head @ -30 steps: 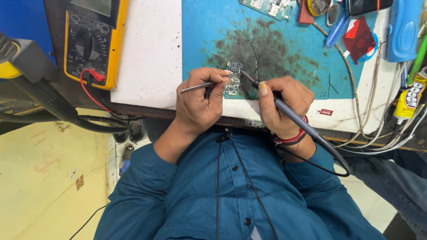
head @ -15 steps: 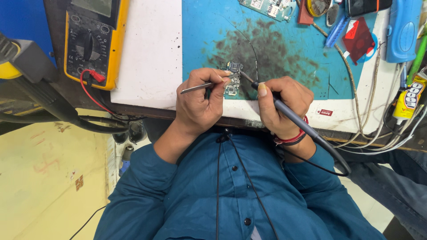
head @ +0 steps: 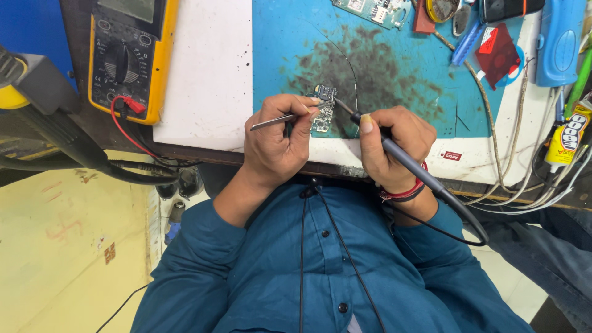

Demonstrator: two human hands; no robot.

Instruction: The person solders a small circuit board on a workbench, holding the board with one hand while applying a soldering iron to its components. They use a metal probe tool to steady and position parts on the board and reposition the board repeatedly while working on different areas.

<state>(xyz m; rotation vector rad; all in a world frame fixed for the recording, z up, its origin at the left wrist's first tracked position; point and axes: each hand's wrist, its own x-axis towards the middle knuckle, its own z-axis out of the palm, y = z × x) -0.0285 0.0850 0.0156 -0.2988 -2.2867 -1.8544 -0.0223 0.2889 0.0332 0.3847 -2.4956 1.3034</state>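
A small green circuit board (head: 323, 109) lies on the blue work mat (head: 296, 43), at the near edge of a dark sooty stain, right between the two hands. The left hand (head: 275, 143) sits just beside its left edge, fingers curled tight around a pair of thin metal tweezers (head: 280, 119) whose tips reach onto the board. The right hand (head: 390, 146) is just to the board's right, closed in a pen grip on a dark grey soldering iron (head: 394, 155); the iron's fine tip points at the board's upper right corner, and whether it touches is too small to tell.

The left thumb and fingers cover part of the board's left side, and its components are too small to make out. The iron's black cable runs off to the lower right, behind the teal sleeve.

One board is being worked; a second, bare circuit board (head: 372, 10) is cut off by the top edge. One yellow multimeter (head: 131, 52) with a red lead plugged in stands at the left, also cropped at the top. One red band (head: 404, 192) circles the right wrist. One yellow glue tube (head: 567, 139) lies at the far right among several pale cables, beside a blue plastic case (head: 560, 43).
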